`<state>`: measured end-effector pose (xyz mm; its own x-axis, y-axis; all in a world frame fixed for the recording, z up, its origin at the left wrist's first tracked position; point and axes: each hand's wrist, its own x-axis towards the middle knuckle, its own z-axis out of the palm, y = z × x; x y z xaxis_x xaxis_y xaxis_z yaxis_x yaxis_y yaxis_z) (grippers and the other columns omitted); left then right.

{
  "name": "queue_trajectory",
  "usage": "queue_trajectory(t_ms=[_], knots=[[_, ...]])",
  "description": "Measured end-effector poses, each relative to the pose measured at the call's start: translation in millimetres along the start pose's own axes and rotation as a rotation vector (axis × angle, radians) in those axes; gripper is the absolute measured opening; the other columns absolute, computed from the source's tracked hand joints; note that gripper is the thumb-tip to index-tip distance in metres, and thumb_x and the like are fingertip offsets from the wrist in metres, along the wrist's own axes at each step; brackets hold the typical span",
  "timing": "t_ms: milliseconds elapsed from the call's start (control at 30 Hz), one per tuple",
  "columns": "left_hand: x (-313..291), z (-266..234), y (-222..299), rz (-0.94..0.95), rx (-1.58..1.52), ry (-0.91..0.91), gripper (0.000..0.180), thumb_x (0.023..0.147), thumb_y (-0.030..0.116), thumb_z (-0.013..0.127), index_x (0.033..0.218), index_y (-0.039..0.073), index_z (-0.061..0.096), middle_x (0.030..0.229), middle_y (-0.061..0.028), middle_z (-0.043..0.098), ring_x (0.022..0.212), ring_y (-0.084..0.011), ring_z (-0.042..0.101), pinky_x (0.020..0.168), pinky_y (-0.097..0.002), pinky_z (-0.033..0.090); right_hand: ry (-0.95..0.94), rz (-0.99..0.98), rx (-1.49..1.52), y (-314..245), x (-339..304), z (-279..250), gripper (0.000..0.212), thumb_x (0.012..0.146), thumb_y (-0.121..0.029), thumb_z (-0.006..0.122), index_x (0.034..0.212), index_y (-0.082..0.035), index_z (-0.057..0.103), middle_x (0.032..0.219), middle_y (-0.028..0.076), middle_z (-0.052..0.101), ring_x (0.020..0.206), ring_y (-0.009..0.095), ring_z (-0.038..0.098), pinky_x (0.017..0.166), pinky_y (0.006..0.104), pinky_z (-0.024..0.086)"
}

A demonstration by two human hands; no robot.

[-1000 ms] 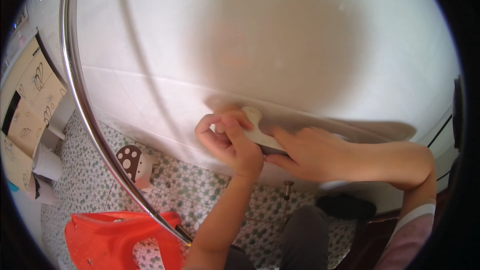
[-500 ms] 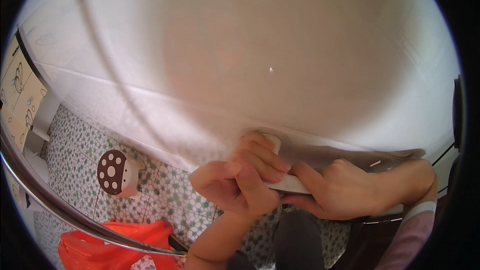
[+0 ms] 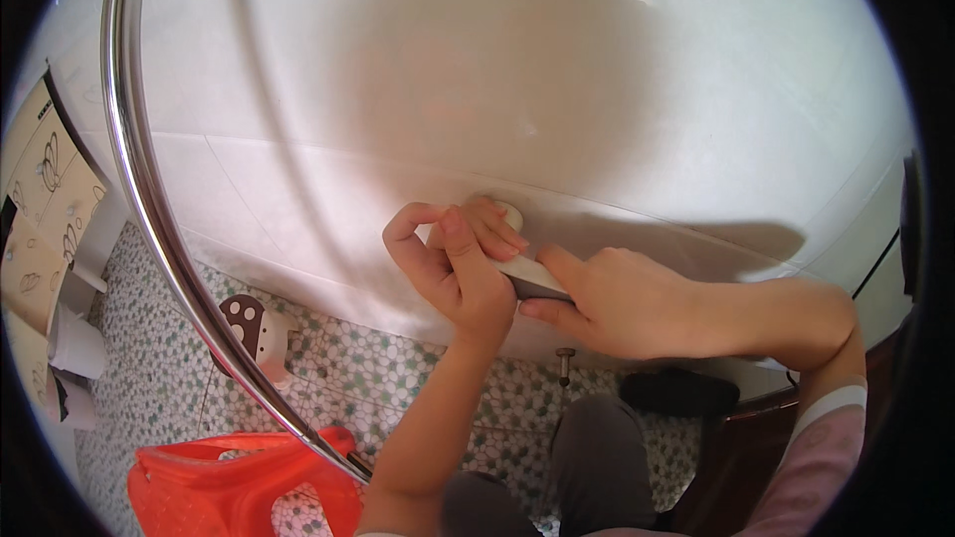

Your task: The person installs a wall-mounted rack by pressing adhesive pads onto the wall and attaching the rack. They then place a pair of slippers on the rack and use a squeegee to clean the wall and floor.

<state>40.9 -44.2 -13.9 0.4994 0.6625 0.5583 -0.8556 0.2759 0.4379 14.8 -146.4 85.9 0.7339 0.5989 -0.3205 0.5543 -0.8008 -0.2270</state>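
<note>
My right hand (image 3: 622,303) is closed around the handle of a long white-and-grey tool (image 3: 532,273) with a rounded white end. My left hand (image 3: 463,259) is bent at the wrist and curled over the tool's far part, its fingers lying across it near the rounded end. That end is close to the white tiled wall (image 3: 398,174); the fingers hide its face, so I cannot tell its kind or whether it touches the wall.
A curved chrome tube (image 3: 149,179) sweeps down at the left. On the pebble-patterned floor (image 3: 348,368) stand a red plastic stool (image 3: 209,457) and a small stool with a spotted brown top (image 3: 239,328). A small metal fitting (image 3: 565,363) sits by the wall's foot, near a dark object (image 3: 681,391).
Both hands and the tool appear higher and farther left in the picture. The view has shifted too: the chrome tube now crosses more of the left side, and the metal fitting is visible.
</note>
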Motion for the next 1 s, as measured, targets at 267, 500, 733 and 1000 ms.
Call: queue_trajectory(t_ms=[267, 500, 733, 1000], knots=[[-6, -1, -14, 0.191, -0.019, 0.024, 0.007, 0.088, 0.009, 0.035, 0.092, 0.006, 0.03, 0.049, -0.0033, 0.043, 0.043, -0.014, 0.046, 0.063, -0.037, 0.045, 0.045, -0.071, -0.133, 9, 3, 0, 0.033, 0.085, -0.034, 0.044, 0.086, -0.001, 0.04, 0.048, 0.015, 0.049, 0.044, 0.036, 0.049, 0.042, 0.0426, 0.039], [-1, -5, -19, 0.246, 0.029, -0.113, 0.006, 0.09, 0.012, 0.031, 0.094, 0.009, 0.029, 0.045, -0.0021, 0.04, 0.04, -0.0136, 0.044, 0.062, -0.0351, 0.045, 0.113, -0.122, -0.077, 16, 5, 3, 0.032, 0.084, -0.032, 0.048, 0.088, 0.0, 0.041, 0.044, 0.015, 0.047, 0.039, 0.034, 0.047, 0.037, 0.0405, 0.036], [2, -1, -12, 0.186, 0.052, -0.104, 0.007, 0.09, 0.013, 0.032, 0.095, 0.009, 0.03, 0.046, -0.0016, 0.04, 0.041, -0.013, 0.043, 0.062, -0.0345, 0.043, 0.017, -0.107, -0.066, 12, 4, -9, 0.034, 0.084, -0.032, 0.048, 0.086, 0.001, 0.04, 0.046, 0.016, 0.048, 0.043, 0.036, 0.049, 0.039, 0.0414, 0.038], [-4, 3, -17, 0.206, 0.101, -0.018, 0.006, 0.089, 0.009, 0.031, 0.094, 0.008, 0.03, 0.046, -0.0012, 0.038, 0.043, -0.0131, 0.042, 0.065, -0.0349, 0.042, -0.032, -0.112, -0.061, 22, 7, -11, 0.037, 0.084, -0.034, 0.047, 0.089, 0.002, 0.042, 0.05, 0.018, 0.05, 0.048, 0.037, 0.052, 0.045, 0.0437, 0.042]])
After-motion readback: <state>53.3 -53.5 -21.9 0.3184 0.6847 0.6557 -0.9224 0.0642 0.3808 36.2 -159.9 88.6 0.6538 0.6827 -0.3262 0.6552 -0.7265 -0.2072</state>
